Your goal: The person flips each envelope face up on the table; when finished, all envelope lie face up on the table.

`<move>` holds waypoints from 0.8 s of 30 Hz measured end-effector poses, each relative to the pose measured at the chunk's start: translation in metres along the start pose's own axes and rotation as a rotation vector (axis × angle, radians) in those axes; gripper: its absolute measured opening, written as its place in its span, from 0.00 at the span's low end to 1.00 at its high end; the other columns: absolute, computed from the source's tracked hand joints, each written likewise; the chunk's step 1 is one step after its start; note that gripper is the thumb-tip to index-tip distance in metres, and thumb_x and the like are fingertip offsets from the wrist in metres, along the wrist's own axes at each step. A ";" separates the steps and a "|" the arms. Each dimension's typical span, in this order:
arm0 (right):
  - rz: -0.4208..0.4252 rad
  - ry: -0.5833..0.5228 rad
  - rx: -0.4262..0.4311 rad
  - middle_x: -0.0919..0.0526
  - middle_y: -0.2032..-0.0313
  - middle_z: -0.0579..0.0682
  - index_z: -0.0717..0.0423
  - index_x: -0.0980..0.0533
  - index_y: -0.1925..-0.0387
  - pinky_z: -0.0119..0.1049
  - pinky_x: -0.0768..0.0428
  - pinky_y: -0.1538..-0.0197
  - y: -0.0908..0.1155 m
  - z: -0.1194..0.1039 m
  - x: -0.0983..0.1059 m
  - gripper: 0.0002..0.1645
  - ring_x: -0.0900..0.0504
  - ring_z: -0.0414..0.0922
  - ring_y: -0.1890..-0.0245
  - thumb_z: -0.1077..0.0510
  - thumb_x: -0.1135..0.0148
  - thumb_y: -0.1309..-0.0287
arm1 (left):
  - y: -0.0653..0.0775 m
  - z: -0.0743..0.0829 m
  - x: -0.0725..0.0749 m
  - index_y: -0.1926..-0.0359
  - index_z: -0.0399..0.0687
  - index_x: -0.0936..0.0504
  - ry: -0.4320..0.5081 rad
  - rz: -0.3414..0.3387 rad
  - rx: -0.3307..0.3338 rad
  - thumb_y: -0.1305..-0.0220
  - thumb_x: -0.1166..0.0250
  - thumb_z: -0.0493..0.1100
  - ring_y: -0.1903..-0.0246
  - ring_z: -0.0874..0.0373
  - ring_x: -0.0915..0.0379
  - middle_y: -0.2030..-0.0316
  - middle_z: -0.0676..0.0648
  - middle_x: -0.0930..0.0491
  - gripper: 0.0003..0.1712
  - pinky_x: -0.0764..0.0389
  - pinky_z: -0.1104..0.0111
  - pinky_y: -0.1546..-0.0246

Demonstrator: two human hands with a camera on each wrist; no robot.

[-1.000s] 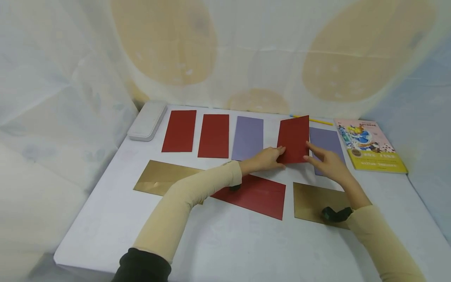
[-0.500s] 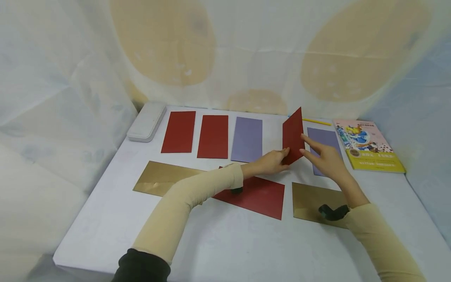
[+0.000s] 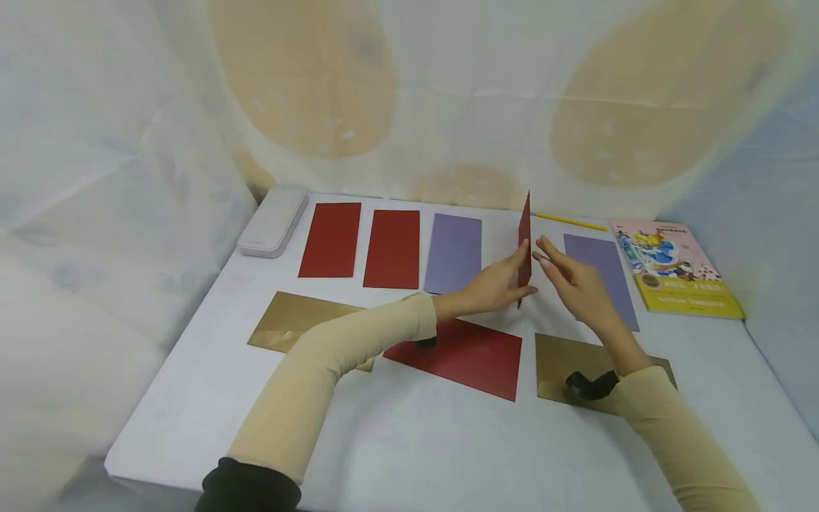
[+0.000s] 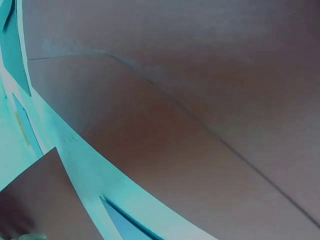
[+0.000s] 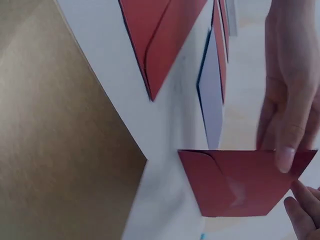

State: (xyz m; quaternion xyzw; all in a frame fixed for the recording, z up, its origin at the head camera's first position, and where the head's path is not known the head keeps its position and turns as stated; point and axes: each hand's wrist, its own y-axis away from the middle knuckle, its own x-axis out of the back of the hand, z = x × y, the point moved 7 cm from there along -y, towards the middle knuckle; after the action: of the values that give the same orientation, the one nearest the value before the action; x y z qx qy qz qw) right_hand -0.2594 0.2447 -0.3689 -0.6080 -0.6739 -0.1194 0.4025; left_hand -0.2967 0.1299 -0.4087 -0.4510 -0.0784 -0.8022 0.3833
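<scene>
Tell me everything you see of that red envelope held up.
The red envelope looks like flat paper, with a curved flap line and a pale patch. It stands nearly upright, almost edge-on to the head camera, gripped by the left hand. The right hand is close beside it; contact is unclear.

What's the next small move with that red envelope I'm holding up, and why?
I'd probably lay the red envelope down between the two purple envelopes: your left hand pinches it upright, its flap side toward your right hand, and white tabletop shows in that gap.
</scene>
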 end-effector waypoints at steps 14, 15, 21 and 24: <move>-0.274 0.059 -0.077 0.33 0.36 0.64 0.63 0.42 0.29 0.59 0.28 0.45 0.004 0.035 -0.039 0.34 0.30 0.63 0.40 0.50 0.50 0.28 | 0.012 -0.016 0.017 0.26 0.34 0.54 -0.006 0.087 -0.031 0.38 0.33 0.50 0.29 0.54 0.52 0.27 0.39 0.51 0.52 0.48 0.74 0.34; -0.290 0.074 -0.076 0.34 0.36 0.65 0.64 0.42 0.29 0.59 0.29 0.44 0.004 0.037 -0.041 0.34 0.31 0.64 0.39 0.50 0.50 0.28 | 0.013 -0.018 0.018 0.26 0.34 0.54 -0.008 0.092 -0.036 0.38 0.32 0.50 0.29 0.54 0.52 0.27 0.39 0.50 0.52 0.48 0.73 0.34; -0.385 0.084 -0.105 0.37 0.34 0.67 0.65 0.43 0.29 0.61 0.34 0.40 0.007 0.040 -0.050 0.35 0.36 0.65 0.36 0.49 0.50 0.28 | 0.018 -0.029 0.023 0.27 0.32 0.49 -0.026 0.108 -0.028 0.41 0.30 0.51 0.31 0.52 0.47 0.28 0.38 0.48 0.52 0.43 0.72 0.35; -0.422 0.095 -0.111 0.38 0.34 0.67 0.65 0.42 0.30 0.61 0.33 0.40 0.008 0.041 -0.053 0.36 0.37 0.65 0.35 0.49 0.48 0.30 | 0.020 -0.034 0.025 0.27 0.33 0.48 -0.038 0.105 -0.016 0.42 0.29 0.51 0.39 0.53 0.33 0.28 0.38 0.48 0.52 0.37 0.74 0.39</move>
State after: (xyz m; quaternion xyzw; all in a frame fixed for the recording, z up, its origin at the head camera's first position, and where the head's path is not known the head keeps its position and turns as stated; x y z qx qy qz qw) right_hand -0.2721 0.2348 -0.4350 -0.4683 -0.7590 -0.2663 0.3658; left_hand -0.3131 0.0865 -0.4132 -0.4727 -0.0553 -0.7729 0.4197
